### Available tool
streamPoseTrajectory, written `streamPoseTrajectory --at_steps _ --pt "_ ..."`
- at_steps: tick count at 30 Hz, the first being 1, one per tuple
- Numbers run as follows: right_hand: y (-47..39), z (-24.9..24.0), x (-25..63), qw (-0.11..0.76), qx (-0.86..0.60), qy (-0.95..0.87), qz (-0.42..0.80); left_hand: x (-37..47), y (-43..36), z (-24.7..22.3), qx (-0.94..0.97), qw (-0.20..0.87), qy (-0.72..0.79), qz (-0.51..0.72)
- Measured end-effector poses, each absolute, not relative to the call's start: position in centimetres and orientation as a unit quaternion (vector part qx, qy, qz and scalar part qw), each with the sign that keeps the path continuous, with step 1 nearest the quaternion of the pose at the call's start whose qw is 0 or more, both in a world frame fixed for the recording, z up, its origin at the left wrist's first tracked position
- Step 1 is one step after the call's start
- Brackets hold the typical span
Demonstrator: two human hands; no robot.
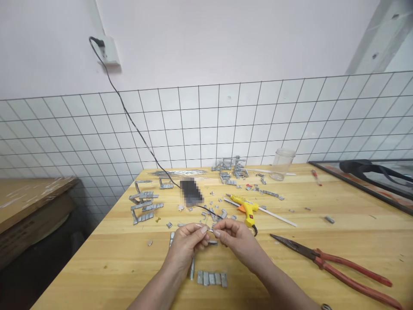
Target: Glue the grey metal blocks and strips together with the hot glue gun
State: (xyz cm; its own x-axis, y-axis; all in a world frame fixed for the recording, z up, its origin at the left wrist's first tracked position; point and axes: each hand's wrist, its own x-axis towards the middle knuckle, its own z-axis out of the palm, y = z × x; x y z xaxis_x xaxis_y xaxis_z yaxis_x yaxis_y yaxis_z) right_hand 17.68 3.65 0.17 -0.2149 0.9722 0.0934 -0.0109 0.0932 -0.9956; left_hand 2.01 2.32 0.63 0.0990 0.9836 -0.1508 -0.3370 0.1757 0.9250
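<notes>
My left hand and my right hand meet above the front middle of the table, both closed in a pinch. Between their fingertips is a small thin silvery strip, mostly covered by the fingers. Just below them lies a row of joined grey metal-looking pieces. A narrow grey bar stands out from beneath my left hand, partly hidden. To the right of my right hand rest a yellow hot glue gun with a white glue stick and long-nose pliers with red handles.
Small stepped grey assemblies stand at the left, with more by the wall. Thin wires lie at the back. A black cord runs from the wall socket to a blurred dark object. A clear plastic jar stands back right.
</notes>
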Motion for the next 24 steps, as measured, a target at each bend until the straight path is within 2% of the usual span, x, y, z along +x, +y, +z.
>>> streamPoseTrajectory --at_steps 12,24 --pt "3.21 -0.11 17.57 0.473 -0.448 -0.605 0.457 2.06 2.45 0.06 0.383 0.641 0.436 0.502" --pt "3.49 -0.06 18.01 0.446 -0.424 -0.604 0.505 1.87 2.67 -0.06 0.369 0.657 0.424 0.503"
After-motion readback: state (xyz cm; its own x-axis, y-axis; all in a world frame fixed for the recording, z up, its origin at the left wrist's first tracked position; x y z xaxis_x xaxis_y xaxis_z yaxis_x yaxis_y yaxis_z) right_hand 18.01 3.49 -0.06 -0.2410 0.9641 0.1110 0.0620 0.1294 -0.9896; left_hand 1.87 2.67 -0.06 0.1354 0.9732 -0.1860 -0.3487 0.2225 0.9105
